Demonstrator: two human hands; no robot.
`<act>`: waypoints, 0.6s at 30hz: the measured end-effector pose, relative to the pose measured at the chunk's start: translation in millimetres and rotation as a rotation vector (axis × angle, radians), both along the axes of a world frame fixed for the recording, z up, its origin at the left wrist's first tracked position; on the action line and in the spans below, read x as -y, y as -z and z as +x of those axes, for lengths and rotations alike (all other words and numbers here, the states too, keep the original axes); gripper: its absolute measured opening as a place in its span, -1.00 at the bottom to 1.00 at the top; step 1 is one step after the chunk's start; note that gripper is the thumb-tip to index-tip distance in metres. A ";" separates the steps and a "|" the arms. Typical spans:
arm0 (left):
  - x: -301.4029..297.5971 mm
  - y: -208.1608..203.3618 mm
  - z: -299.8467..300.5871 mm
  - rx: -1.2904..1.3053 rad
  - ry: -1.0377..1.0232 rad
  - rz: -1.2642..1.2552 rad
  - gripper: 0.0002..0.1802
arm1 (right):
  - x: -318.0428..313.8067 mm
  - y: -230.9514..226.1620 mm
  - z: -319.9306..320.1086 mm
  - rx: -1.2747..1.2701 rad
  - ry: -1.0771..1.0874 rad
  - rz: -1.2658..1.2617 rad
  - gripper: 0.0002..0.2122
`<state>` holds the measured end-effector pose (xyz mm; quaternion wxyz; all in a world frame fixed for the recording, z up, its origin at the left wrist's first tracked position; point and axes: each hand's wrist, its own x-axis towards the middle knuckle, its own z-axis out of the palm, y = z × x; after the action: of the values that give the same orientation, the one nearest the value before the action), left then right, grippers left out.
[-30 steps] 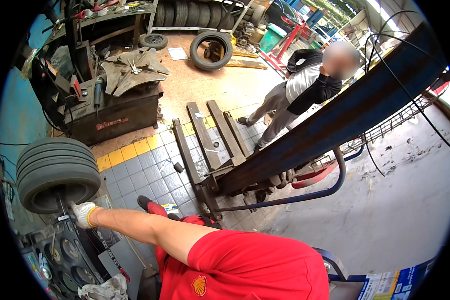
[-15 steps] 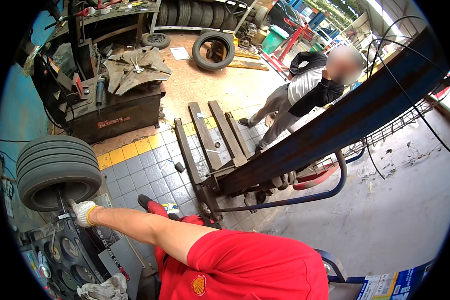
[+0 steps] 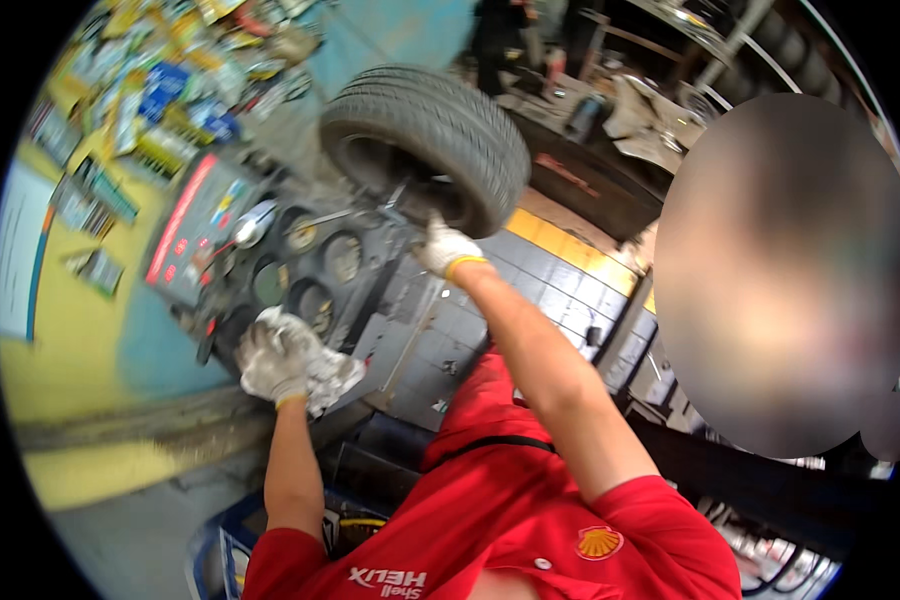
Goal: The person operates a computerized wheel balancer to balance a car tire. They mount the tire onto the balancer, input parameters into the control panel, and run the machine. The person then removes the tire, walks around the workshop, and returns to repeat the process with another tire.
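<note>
A black tyre on a wheel is mounted upright on the shaft of a wheel balancer. My right hand, in a white knitted glove with a yellow cuff, is at the wheel's near lower side, fingers stretched toward the rim, with nothing seen in them. On the balancer's dark moulded tray, my gloved left hand lies with fingers spread, touching a crumpled whitish rag. Blur hides whether it grips any cloth. The tray's round wells hold small parts, and a silver-and-black tool lies nearby.
A control panel with a red edge stands left of the tray. Many small packets hang on the yellow-and-blue wall. A dark metal workbench stands beyond the wheel. Close on the right, a large blurred shape covers part of the view.
My view has swung left, bringing the balancer to the middle. My left hand has come into view at the rag. The tyre's tread, smeared into plain rings before, now shows its pattern.
</note>
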<state>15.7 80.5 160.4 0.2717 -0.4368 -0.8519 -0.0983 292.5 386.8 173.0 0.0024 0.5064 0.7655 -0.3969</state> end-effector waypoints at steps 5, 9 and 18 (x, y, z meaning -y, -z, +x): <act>2.4 -4.0 21.1 0.030 -0.020 0.023 -0.51 | -11.1 -7.5 -24.5 0.050 -0.104 0.060 -0.08; 0.6 -5.5 11.1 0.068 -0.027 0.010 -0.50 | -28.7 -19.3 -62.4 0.045 -0.112 0.125 -0.15; -5.5 -3.8 10.4 0.094 -0.009 0.018 -0.48 | -75.4 -24.2 -126.0 0.098 -0.080 0.133 -0.28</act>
<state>26.1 86.0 164.2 0.2358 -0.4256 -0.8647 -0.1249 166.5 462.2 197.1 0.0223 0.4932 0.8089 -0.3195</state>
